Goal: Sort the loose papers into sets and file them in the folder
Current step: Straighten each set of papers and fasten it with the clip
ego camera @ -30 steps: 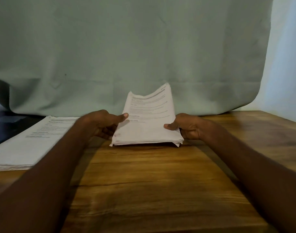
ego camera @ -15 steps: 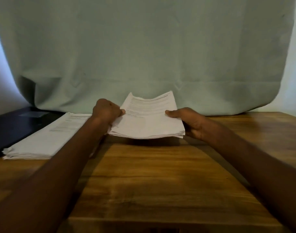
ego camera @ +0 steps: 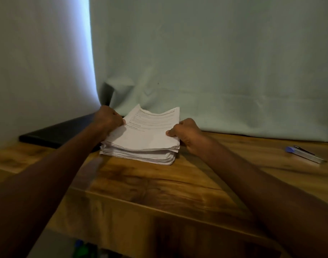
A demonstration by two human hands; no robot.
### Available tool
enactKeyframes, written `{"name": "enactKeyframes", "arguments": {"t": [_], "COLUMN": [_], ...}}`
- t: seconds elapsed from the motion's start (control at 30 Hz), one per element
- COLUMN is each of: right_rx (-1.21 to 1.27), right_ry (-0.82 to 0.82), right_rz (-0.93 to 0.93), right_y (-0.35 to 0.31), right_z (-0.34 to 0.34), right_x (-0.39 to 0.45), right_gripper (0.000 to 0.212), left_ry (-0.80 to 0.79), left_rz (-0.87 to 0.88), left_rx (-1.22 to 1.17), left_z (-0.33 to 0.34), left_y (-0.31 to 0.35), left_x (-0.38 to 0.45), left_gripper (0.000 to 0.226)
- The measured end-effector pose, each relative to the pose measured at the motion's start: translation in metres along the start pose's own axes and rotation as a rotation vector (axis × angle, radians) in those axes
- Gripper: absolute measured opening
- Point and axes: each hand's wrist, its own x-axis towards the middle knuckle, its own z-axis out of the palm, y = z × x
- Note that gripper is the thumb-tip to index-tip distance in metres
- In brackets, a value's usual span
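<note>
White sheets — a set of papers (ego camera: 146, 135) pinched at both side edges, left hand (ego camera: 108, 118) and right hand (ego camera: 185, 132) each in a closed grip, lowered onto the stack (ego camera: 141, 155) on the desk (ego camera: 159, 183). Long axis runs away from the person, headings far. Next, I'd judge: release squarely — the black folder (ego camera: 57, 134) waits left.
</note>
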Motion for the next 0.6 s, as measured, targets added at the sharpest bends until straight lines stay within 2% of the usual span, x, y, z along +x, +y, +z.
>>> {"name": "enactKeyframes", "arguments": {"t": [0.07, 0.17, 0.23, 0.3, 0.47, 0.57, 0.6], "right_rx": [-0.203, -0.597, -0.713, -0.676, -0.362, -0.329, -0.325], "right_ry": [0.049, 0.117, 0.187, 0.194, 0.102, 0.119, 0.129], "right_rz": [-0.039, -0.131, -0.149, -0.120, 0.009, -0.018, -0.014], "right_y": [0.009, 0.019, 0.018, 0.018, 0.016, 0.016, 0.017], "right_z": [0.021, 0.036, 0.037, 0.030, 0.012, 0.007, 0.008], "right_x": [-0.002, -0.005, -0.005, -0.002, -0.001, 0.003, 0.004], "right_gripper": [0.028, 0.035, 0.038, 0.036, 0.029, 0.023, 0.027], "left_ry": [-0.067, -0.131, -0.147, -0.150, -0.124, -0.115, -0.126], "left_rz": [0.022, 0.149, 0.201, 0.241, 0.317, 0.271, 0.255], "left_rx": [0.131, 0.343, 0.402, 0.436, 0.389, 0.320, 0.321], "left_z": [-0.006, -0.005, 0.000, 0.005, 0.017, 0.028, 0.031], "left_y": [-0.013, -0.022, -0.028, -0.034, -0.047, -0.048, -0.048], "left_x": [0.005, 0.009, 0.012, 0.015, 0.016, 0.003, 0.000], "left_gripper": [0.027, 0.027, 0.026, 0.024, 0.023, 0.032, 0.037]}}
